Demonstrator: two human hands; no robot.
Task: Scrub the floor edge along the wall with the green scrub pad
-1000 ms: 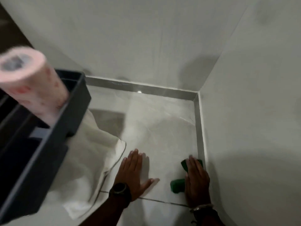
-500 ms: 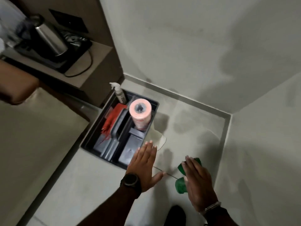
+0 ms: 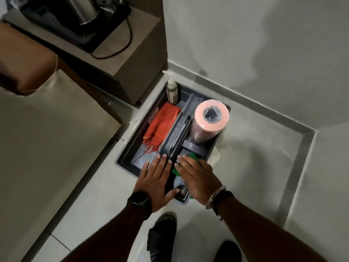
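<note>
The green scrub pad (image 3: 193, 156) shows only as green bits under and beyond my right hand (image 3: 198, 176), which holds it over the near end of the dark caddy (image 3: 125, 154). Most of the pad is hidden by the fingers. My left hand (image 3: 156, 178), with a black watch on the wrist, hovers flat and open over the caddy's near left corner, fingers spread, holding nothing. The floor edge along the wall (image 3: 294, 167) runs as a grey skirting strip at the right, well away from both hands.
The caddy holds a pink paper roll (image 3: 209, 120), an orange cloth (image 3: 161, 127) and a spray bottle (image 3: 172, 90). A white cloth (image 3: 216, 156) peeks from under it. A cabinet with a kettle (image 3: 83, 10) stands at the back left, a bed corner (image 3: 47, 129) at left. My shoes (image 3: 162, 235) are below.
The view has risen from floor level. Both hands have left the floor by the right wall and moved left over the caddy, the right hand still carrying the green pad.
</note>
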